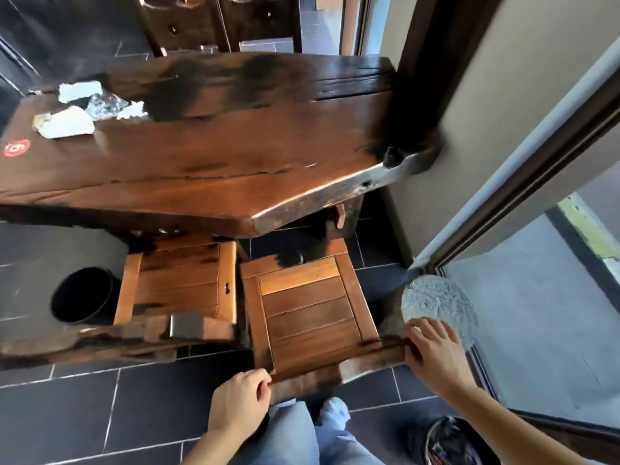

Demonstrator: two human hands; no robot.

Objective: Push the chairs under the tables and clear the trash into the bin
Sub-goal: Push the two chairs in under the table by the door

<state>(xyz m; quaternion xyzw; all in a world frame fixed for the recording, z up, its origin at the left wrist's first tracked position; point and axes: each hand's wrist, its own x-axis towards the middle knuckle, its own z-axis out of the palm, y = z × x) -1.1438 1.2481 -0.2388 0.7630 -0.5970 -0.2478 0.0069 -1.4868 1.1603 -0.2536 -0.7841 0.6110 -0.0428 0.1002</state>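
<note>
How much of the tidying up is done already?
Not much looks finished. The left chair sits partly under the table, beside the black bin. In hand: the left hand and right hand both hold the back edge of the right chair, whose seat mostly sticks out. Left to do: the crumpled trash on the tabletop is not yet in the bin.

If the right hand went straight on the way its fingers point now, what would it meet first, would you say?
The right hand rests on the back rail of the right chair, fingers pointing up and slightly left. Going straight on, it would probably meet the pale round textured object just beyond its fingertips, though depth is unclear.
</note>
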